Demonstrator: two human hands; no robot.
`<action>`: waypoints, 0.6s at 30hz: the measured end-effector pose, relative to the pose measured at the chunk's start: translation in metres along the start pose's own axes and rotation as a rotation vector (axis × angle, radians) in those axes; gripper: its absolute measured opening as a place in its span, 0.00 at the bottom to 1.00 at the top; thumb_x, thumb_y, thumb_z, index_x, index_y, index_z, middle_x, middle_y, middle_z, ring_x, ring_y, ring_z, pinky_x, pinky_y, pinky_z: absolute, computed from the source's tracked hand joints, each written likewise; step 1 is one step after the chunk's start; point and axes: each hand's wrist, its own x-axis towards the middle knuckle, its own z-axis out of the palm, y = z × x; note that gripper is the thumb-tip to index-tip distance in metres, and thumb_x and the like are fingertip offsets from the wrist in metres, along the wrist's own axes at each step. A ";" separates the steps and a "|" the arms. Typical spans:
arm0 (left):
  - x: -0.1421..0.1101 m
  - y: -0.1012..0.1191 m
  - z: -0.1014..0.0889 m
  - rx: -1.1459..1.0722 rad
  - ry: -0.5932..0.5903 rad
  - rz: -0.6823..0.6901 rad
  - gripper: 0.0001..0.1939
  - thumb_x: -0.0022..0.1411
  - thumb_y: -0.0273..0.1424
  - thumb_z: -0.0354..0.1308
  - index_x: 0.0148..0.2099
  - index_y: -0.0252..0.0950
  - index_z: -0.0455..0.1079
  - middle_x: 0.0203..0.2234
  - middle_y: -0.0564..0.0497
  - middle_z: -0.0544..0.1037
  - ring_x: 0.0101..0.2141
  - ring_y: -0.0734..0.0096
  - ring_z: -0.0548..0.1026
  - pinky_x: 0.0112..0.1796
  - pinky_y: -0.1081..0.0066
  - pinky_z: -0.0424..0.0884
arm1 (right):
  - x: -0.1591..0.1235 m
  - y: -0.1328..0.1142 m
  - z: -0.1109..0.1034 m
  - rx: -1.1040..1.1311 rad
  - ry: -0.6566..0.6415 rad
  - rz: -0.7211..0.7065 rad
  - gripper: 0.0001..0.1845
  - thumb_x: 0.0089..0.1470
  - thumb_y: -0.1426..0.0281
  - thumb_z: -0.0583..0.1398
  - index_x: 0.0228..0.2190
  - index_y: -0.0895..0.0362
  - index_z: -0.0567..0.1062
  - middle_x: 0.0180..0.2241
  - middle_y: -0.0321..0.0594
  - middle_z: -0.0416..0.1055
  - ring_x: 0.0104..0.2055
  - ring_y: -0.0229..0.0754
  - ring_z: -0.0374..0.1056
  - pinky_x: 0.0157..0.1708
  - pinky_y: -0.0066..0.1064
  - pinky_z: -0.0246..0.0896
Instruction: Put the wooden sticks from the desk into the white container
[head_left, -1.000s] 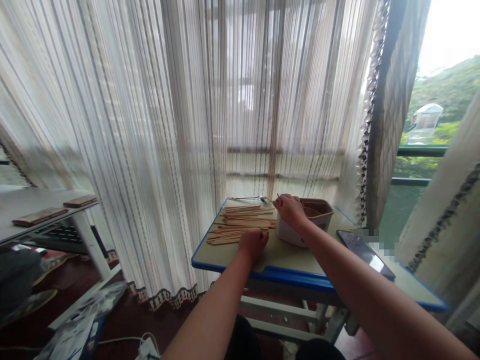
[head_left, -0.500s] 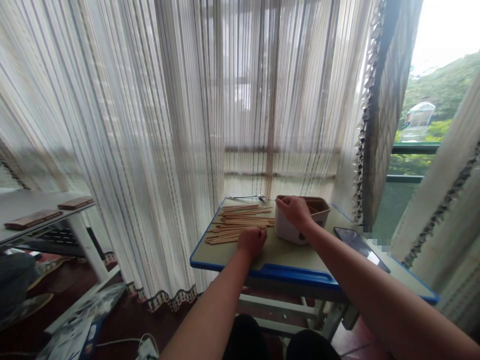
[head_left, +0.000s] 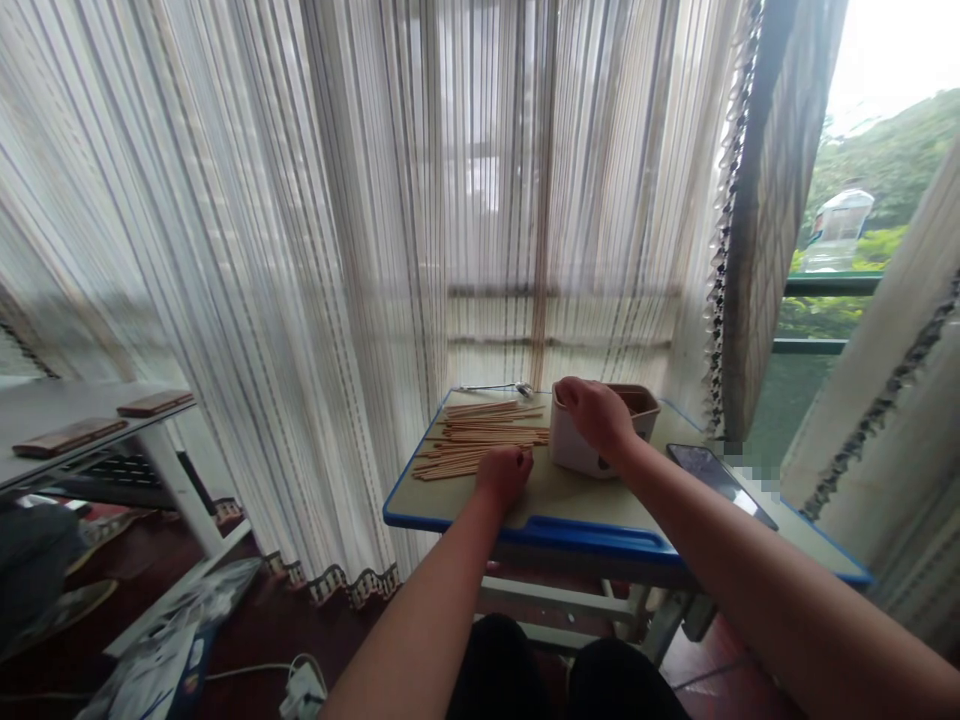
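The step in hand looks to be handling at the mouth of a white, brown-rimmed bin (head_left: 570,448), with the two hands placed apart: the right hand (head_left: 595,412) lies over the bin's left end, its fingers bent at the rim, while the left hand (head_left: 505,474) sits low at the near right end of a spread of thin wooden sticks (head_left: 480,436). The sticks lie on the left part of the blue-edged tabletop (head_left: 442,507), roughly side by side, some of them crossing at slight angles, and their right ends come close to the bin. The bin stands upright on the tabletop, just right of the sticks; the right forearm and hand hide much of its opening, so its contents are hard to judge. The left grip looks narrow, with the fingers curled in, but whether a stick is inside it I cannot tell. The right grip is turned away from view, so I cannot tell how wide it is or whether it holds anything. As a judgement, any move of the right hand from here calls for clearing the rim without knocking the bin, and any move of the left calls for light fingers, since the loose sticks beside it look apt to roll. Right of the bin, near the right forearm, lies a dark-screened device (head_left: 716,482), well apart from the sticks.
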 end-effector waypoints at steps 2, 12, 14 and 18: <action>0.000 0.000 -0.001 0.001 0.003 -0.003 0.27 0.60 0.45 0.37 0.33 0.36 0.73 0.30 0.45 0.76 0.33 0.68 0.72 0.35 0.72 0.61 | -0.003 0.000 0.000 -0.045 0.016 -0.037 0.18 0.56 0.63 0.46 0.36 0.56 0.71 0.33 0.43 0.72 0.36 0.42 0.64 0.32 0.29 0.51; 0.002 -0.003 0.004 -0.014 0.017 0.012 0.27 0.61 0.44 0.35 0.33 0.37 0.73 0.29 0.45 0.76 0.32 0.67 0.72 0.34 0.71 0.61 | -0.004 0.003 0.007 -0.096 0.017 -0.093 0.17 0.55 0.71 0.46 0.42 0.58 0.69 0.36 0.45 0.71 0.39 0.44 0.62 0.37 0.32 0.54; 0.002 -0.004 0.006 -0.016 0.031 0.020 0.26 0.61 0.44 0.36 0.33 0.37 0.73 0.29 0.45 0.76 0.32 0.67 0.72 0.34 0.71 0.61 | -0.003 0.003 0.008 -0.069 0.016 -0.095 0.16 0.55 0.71 0.46 0.40 0.58 0.70 0.36 0.45 0.70 0.39 0.44 0.62 0.38 0.32 0.54; 0.002 -0.007 0.006 -0.045 0.045 -0.006 0.24 0.60 0.43 0.37 0.34 0.38 0.73 0.29 0.46 0.76 0.32 0.66 0.72 0.34 0.70 0.61 | 0.001 0.002 0.006 -0.023 0.056 -0.084 0.16 0.53 0.71 0.48 0.41 0.58 0.69 0.37 0.45 0.69 0.40 0.44 0.61 0.40 0.34 0.56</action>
